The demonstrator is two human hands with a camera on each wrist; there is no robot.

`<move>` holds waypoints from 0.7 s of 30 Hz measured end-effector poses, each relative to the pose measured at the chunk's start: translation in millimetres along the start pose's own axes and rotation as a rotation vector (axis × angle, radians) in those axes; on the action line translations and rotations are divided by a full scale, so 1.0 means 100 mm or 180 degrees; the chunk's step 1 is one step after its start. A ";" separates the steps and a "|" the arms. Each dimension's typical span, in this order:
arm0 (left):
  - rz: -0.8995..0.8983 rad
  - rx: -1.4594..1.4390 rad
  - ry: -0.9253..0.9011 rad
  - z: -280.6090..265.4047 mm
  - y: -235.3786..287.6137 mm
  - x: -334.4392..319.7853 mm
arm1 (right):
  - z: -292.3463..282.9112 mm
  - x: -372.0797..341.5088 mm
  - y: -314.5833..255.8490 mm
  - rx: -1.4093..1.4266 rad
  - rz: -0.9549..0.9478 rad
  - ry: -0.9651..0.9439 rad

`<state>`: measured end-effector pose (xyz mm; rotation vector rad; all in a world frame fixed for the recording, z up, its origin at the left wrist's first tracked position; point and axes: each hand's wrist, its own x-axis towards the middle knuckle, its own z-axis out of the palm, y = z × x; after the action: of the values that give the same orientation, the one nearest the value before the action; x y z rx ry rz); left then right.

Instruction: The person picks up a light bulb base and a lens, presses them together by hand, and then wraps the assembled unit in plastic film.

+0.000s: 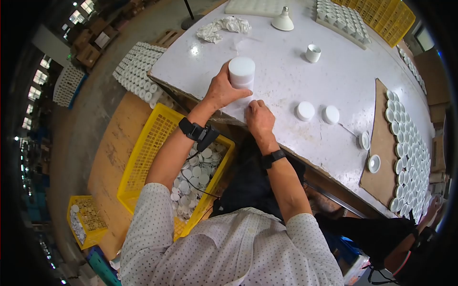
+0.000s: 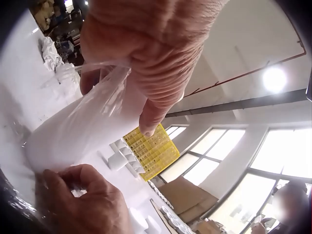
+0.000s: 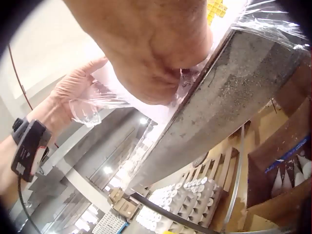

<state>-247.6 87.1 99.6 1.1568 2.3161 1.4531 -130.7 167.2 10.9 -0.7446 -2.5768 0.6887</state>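
Observation:
Near the table's edge stands a white cylinder (image 1: 242, 70), which looks like a stack of round pieces. Clear plastic film (image 2: 108, 92) wraps its side, wrinkled and loose near the upper end. My left hand (image 1: 221, 91) grips the cylinder near its top, thumb on the near side and fingers around the far side. Low beside the base, my right hand (image 1: 260, 119) has its fingers curled in. The left wrist view shows this right hand (image 2: 90, 200) pinching film at the cylinder's lower end, thumb against forefinger.
Two white round caps (image 1: 305, 111) lie to the right, with small white cups (image 1: 374, 163) beyond. A bulb (image 1: 283, 20), a cup (image 1: 313, 53) and crumpled wrapping (image 1: 223, 28) sit farther back. Below the edge, a yellow crate (image 1: 143, 152) holds white discs. Another person's arm (image 1: 405, 252) is at right.

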 end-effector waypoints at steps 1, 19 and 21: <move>0.0004 -0.0001 0.0002 0.01 -0.04 0.00 | 0.00 0.00 0.03 0.0001 -0.0113 0.0067; -0.0166 0.0504 -0.0098 0.42 -0.68 -0.17 | -0.07 -0.08 0.23 0.0109 -0.0585 0.0320; -0.0269 0.0661 0.0018 0.44 -0.65 -0.17 | -0.07 -0.09 0.23 0.0116 -0.0594 0.0324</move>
<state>-247.4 90.9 19.4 1.0889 2.5350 1.2127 -111.2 181.6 1.7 -0.5061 -2.4944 0.6207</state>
